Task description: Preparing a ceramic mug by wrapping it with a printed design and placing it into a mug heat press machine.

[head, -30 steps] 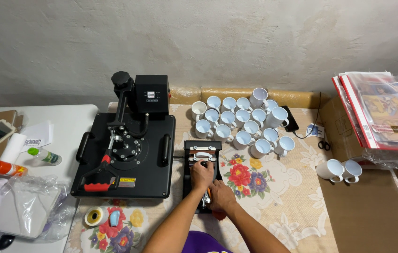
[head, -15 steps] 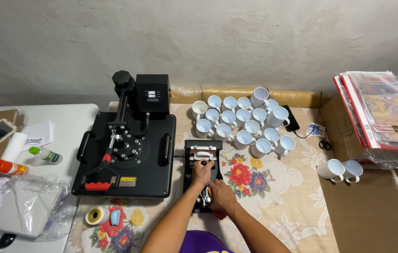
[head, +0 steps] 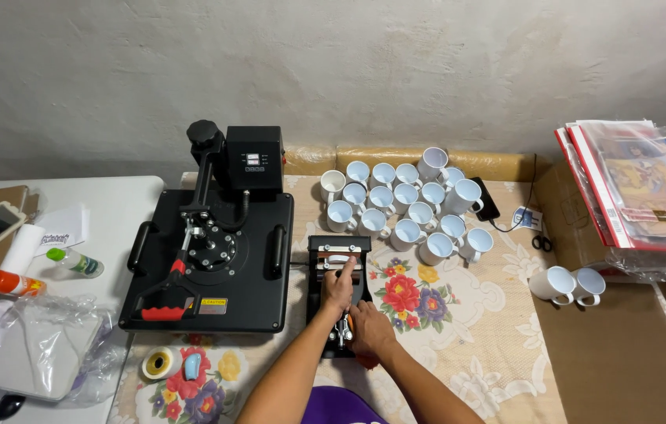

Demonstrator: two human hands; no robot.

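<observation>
A small black mug press [head: 316,271] sits on the floral cloth [head: 458,330] in front of me, with a white mug [head: 337,257] lying in its clamp. My left hand [head: 339,287] rests on top of the press, fingers stretched forward and touching the mug, gripping nothing. Just below it, my right hand [head: 372,331] is closed around the press lever [head: 343,328] at the near end, where a bit of orange grip shows.
A large black flat heat press [head: 207,259] with a red-tipped handle stands to the left. Several white mugs [head: 403,204] cluster behind the mug press, two more [head: 568,284] at right. Stacked printed sheets [head: 639,188], tape rolls [head: 160,363], a bottle [head: 74,262] and plastic bags [head: 34,345] lie around.
My left hand has slid a little forward along the mug press toward the mug. My right hand stays on the lever.
</observation>
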